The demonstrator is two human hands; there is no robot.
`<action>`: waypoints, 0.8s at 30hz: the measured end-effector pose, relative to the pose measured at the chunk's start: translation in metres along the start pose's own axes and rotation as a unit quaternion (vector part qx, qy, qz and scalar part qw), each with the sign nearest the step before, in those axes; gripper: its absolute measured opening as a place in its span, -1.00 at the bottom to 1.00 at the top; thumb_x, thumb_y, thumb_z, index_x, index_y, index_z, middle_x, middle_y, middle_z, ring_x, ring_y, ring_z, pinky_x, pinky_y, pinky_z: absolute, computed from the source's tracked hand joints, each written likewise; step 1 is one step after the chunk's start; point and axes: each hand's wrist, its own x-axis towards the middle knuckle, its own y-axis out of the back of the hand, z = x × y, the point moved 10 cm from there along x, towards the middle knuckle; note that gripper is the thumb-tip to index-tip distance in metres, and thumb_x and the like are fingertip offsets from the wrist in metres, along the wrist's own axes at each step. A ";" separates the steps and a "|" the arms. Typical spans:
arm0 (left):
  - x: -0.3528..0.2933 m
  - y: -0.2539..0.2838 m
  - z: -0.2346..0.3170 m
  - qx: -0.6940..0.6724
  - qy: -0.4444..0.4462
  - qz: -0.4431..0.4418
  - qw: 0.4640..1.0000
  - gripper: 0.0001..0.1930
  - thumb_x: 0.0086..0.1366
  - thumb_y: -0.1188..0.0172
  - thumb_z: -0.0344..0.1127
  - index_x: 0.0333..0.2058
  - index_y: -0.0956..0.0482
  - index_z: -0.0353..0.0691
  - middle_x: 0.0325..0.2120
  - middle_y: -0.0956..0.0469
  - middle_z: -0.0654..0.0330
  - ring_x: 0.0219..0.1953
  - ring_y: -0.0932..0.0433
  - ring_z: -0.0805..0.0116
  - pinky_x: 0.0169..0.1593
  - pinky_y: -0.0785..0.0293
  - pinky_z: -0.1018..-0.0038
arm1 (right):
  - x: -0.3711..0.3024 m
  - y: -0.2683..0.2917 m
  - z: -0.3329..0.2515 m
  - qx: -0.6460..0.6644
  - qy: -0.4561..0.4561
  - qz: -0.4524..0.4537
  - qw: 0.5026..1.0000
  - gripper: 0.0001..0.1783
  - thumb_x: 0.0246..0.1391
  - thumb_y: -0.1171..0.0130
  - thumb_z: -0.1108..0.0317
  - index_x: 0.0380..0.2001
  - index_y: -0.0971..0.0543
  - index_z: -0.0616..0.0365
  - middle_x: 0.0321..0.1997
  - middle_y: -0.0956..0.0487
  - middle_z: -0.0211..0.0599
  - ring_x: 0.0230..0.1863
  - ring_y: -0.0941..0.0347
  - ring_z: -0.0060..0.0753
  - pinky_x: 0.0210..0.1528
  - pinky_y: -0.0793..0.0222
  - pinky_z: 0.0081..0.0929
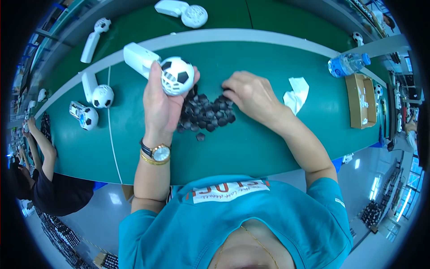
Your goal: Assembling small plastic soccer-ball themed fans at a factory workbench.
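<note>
My left hand (pixel 162 105) is closed around a white device with a soccer-ball head (pixel 177 75). The ball has black pentagon patches and a slotted grille, and its white handle points to the upper left. Below and right of that hand lies a loose heap of small black pentagon pieces (pixel 205 113). My right hand (pixel 251 95) is at the heap's upper right edge, thumb and fingers pinched together. Whatever is between those fingertips is too small to make out. One single black pentagon piece (pixel 200 136) lies just in front of the heap.
Similar ball-headed devices stand at the left (pixel 103 96) and on the far strip (pixel 194 16). To the right are a crumpled white tissue (pixel 296 95), a water bottle (pixel 347 65) and a cardboard tray (pixel 354 102). A co-worker (pixel 56 184) sits at the left.
</note>
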 end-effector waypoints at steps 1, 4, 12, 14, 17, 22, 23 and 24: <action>0.001 -0.001 0.002 0.004 -0.010 -0.006 1.000 -0.50 0.44 0.18 0.00 -0.09 -0.36 -0.45 -0.19 -0.52 -0.04 -0.11 -0.56 0.09 0.04 -0.52 0.13 | 0.001 0.001 -0.002 -0.003 0.007 0.010 1.000 -0.83 -0.07 -0.20 0.44 -0.34 -0.58 0.23 -0.41 -0.53 -0.31 -0.34 -0.53 -0.32 -0.41 -0.45 -0.39; -0.001 0.001 0.002 0.018 -0.018 0.004 1.000 -0.49 0.44 0.17 0.02 -0.10 -0.37 -0.45 -0.20 -0.52 -0.03 -0.11 -0.56 0.09 0.05 -0.51 0.13 | -0.003 -0.009 -0.011 -0.075 0.015 -0.044 0.996 -0.83 -0.17 -0.18 0.46 -0.40 -0.56 0.24 -0.46 -0.51 -0.26 -0.34 -0.51 -0.27 -0.43 -0.46 -0.37; 0.002 -0.010 0.006 -0.020 -0.012 0.000 1.000 -0.47 0.43 0.16 0.05 -0.07 -0.35 -0.44 -0.15 -0.50 -0.04 -0.04 -0.53 0.06 0.11 -0.47 0.14 | 0.008 -0.029 -0.024 -0.188 0.005 -0.184 0.965 -0.89 -0.16 -0.13 0.49 -0.46 -0.54 0.22 -0.38 -0.52 -0.17 -0.30 -0.52 -0.21 -0.44 -0.46 -0.35; 0.003 -0.015 0.008 -0.036 -0.010 0.003 0.999 -0.46 0.42 0.16 0.05 -0.06 -0.34 -0.44 -0.13 -0.49 -0.04 -0.03 -0.52 0.05 0.12 -0.45 0.14 | 0.011 -0.023 -0.011 -0.148 -0.011 -0.161 0.976 -0.90 -0.12 -0.14 0.49 -0.45 -0.55 0.23 -0.36 -0.52 -0.19 -0.31 -0.52 -0.24 -0.44 -0.45 -0.38; 0.004 -0.022 0.013 -0.068 -0.009 0.013 0.998 -0.45 0.42 0.15 0.06 -0.03 -0.31 -0.45 -0.10 -0.48 -0.05 -0.01 -0.50 0.03 0.15 -0.43 0.14 | 0.018 -0.012 -0.002 -0.065 -0.039 -0.119 0.990 -0.92 -0.05 -0.16 0.48 -0.43 -0.56 0.25 -0.34 -0.54 -0.22 -0.34 -0.52 -0.31 -0.44 -0.44 -0.43; 0.004 -0.038 0.012 -0.118 0.014 -0.016 0.993 -0.46 0.42 0.18 0.08 0.00 -0.30 -0.38 -0.06 -0.45 -0.04 0.04 -0.46 0.03 0.16 -0.42 0.18 | 0.027 0.044 -0.011 0.402 -0.094 0.184 0.892 -0.89 0.03 -0.24 0.47 -0.37 -0.56 0.29 -0.38 -0.54 -0.32 -0.40 -0.47 -0.52 -0.39 -0.40 -0.60; 0.003 -0.043 0.009 -0.136 0.027 -0.023 0.990 -0.46 0.42 0.19 0.09 0.00 -0.30 -0.36 -0.06 -0.44 -0.04 0.05 -0.45 0.03 0.15 -0.42 0.19 | 0.028 0.041 -0.011 0.459 -0.115 0.209 0.856 -0.87 0.02 -0.26 0.48 -0.35 -0.56 0.29 -0.38 -0.53 -0.34 -0.40 -0.45 -0.56 -0.38 -0.38 -0.63; 0.002 -0.049 0.007 -0.155 0.040 -0.031 0.987 -0.46 0.42 0.20 0.10 0.00 -0.31 -0.34 -0.05 -0.44 -0.04 0.06 -0.43 0.04 0.15 -0.42 0.21 | 0.027 0.038 -0.009 0.513 -0.136 0.232 0.815 -0.85 0.01 -0.29 0.49 -0.34 -0.56 0.30 -0.39 -0.52 -0.36 -0.40 -0.43 -0.60 -0.37 -0.37 -0.66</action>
